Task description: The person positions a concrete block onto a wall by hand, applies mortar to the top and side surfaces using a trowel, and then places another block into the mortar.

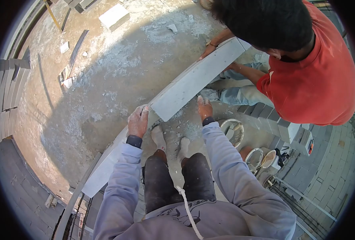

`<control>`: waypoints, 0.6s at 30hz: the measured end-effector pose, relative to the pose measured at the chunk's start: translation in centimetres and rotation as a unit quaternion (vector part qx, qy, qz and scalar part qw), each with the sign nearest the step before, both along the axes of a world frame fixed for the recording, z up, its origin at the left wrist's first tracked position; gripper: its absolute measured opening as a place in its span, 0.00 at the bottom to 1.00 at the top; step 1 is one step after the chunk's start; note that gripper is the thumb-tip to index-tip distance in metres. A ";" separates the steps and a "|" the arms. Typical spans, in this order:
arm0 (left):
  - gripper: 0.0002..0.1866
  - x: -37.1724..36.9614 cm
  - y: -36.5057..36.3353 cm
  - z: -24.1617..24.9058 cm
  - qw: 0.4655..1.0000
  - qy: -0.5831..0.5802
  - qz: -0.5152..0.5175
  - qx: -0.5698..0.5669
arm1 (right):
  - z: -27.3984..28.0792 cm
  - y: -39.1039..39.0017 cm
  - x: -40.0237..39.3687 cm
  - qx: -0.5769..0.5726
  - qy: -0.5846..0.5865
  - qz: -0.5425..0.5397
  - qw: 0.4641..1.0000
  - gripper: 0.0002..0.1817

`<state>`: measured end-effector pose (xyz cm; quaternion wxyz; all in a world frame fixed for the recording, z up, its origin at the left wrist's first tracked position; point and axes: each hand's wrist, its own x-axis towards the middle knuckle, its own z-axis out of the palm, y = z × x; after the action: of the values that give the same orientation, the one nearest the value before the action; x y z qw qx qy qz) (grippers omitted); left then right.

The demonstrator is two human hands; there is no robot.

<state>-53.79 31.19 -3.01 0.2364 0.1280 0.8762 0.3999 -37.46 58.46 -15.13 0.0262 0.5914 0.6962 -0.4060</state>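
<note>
A long grey concrete block (197, 78) is held level between me and a person in a red shirt (313, 80). My left hand (138, 122) grips the near left corner of the block. My right hand (204, 109) presses against its near right edge, fingers closed on it. The other person's hands hold the far end of the same block. Another grey block (105, 166) lies along the wall edge below my left arm. My bare feet (170, 142) stand on the dusty top of the wall.
A dusty concrete floor (105, 80) spreads to the left with a loose block (114, 17), rubble and a trowel-like tool (67, 74). Stacked blocks (7, 88) line the far left. Mortar pans (257, 158) and more blocks (293, 130) sit at the right.
</note>
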 end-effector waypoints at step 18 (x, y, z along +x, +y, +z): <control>0.17 10.5 -2.3 -10.8 0.985 0.012 0.146 0.091 | -4.0 8.7 -7.6 0.115 0.404 -0.008 0.907 0.48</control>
<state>-43.33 28.94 -13.78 0.1520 0.0245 0.8485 0.5063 -45.03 67.20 -19.11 -0.3291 0.3807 0.6845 -0.5274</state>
